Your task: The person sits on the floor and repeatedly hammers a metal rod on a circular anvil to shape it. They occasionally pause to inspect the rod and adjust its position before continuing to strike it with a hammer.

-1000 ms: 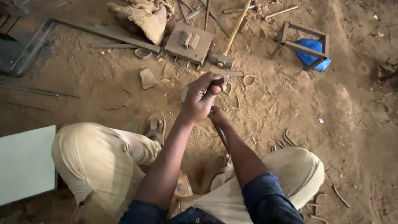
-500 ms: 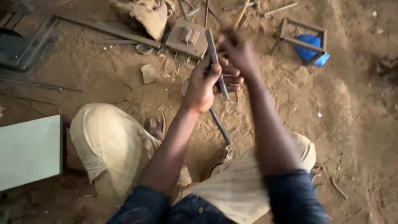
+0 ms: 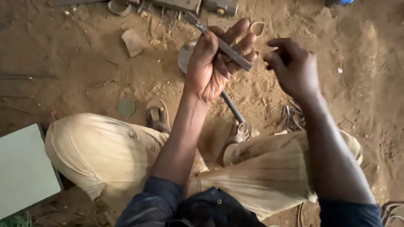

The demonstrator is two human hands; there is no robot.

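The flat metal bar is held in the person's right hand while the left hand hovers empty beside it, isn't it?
Not quite: the head view shows the flat metal bar in the left hand, with the right hand hovering empty beside it.

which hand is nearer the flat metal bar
Left. The left hand is wrapped around the flat metal bar, which runs across its palm and fingers. The right hand hovers just right of the bar's lower end, apart from it.
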